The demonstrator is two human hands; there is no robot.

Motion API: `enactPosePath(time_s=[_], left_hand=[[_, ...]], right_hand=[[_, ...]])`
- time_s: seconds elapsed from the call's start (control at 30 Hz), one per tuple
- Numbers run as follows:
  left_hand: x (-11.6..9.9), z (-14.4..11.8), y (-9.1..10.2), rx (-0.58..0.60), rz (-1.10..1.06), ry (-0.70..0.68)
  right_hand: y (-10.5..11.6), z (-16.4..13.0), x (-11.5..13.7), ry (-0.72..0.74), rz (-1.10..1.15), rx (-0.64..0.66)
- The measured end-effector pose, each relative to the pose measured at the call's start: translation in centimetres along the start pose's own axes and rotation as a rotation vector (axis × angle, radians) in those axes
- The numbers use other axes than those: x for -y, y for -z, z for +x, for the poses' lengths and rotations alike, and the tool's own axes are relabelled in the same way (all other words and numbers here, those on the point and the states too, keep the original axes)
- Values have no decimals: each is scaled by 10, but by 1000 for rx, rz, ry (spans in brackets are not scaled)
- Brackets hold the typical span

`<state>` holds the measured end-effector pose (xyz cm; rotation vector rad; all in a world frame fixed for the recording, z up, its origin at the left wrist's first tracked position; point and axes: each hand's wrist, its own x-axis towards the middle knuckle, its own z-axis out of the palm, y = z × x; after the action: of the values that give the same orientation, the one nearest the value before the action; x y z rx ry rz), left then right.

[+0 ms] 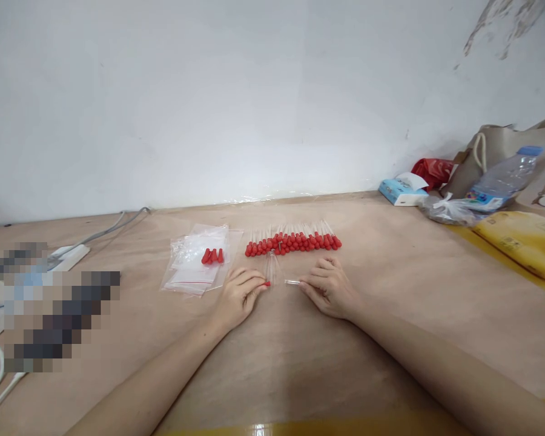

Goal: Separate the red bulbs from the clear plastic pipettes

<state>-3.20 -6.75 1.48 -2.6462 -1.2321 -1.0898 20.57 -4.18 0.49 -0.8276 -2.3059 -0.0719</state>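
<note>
Left hand [243, 297]: fingers pinching one red bulb [267, 283], held low over the bench [300, 363]; which way its mouth faces is too small to tell.
Right hand [329, 287]: fingers pinching a glass tube [292, 281] near one end, the free end pointing left toward the bulb.
Gap: bulb and tube lie apart, roughly level with each other.
Handling: judged best with tube and bulb kept on one line, the grip close to the tube's end, and pressure straight rather than sideways, since thin glass would likely snap if bent.
Loose tubes [273, 269]: just beyond the gap, near the left fingertips; a forward slip could scatter them.
Row [295, 242]: red-bulbed droppers side by side beyond both hands, stems toward the wall [254, 91]; it bounds forward travel.
Loose bulbs [213, 256]: three, on the clear bags [168, 281] beyond the left hand.
Right margin: open bench from the right hand toward the yellow pack [522, 242] and tissue pack [402, 189].
Near margin: open bench between the left forearm [158, 387] and right forearm [436, 369], down to a yellow strip [367, 424].
</note>
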Motion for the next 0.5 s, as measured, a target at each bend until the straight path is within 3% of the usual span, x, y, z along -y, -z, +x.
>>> enactPosePath(time_s=[0.13,0.23,0.4,0.5], left_hand=[[11,7,9,-210,24,109],[37,15,29,-346,177,311],[88,13,63,-254,276,712],[101,7,69,-154,285,813]], right_hand=[[-6,1,-1,-146,-50,-32],[-11,6,-1,-247,-61,-52],[-20,24,3,-341,-83,-65],[-25,33,10,-354,-78,-55]])
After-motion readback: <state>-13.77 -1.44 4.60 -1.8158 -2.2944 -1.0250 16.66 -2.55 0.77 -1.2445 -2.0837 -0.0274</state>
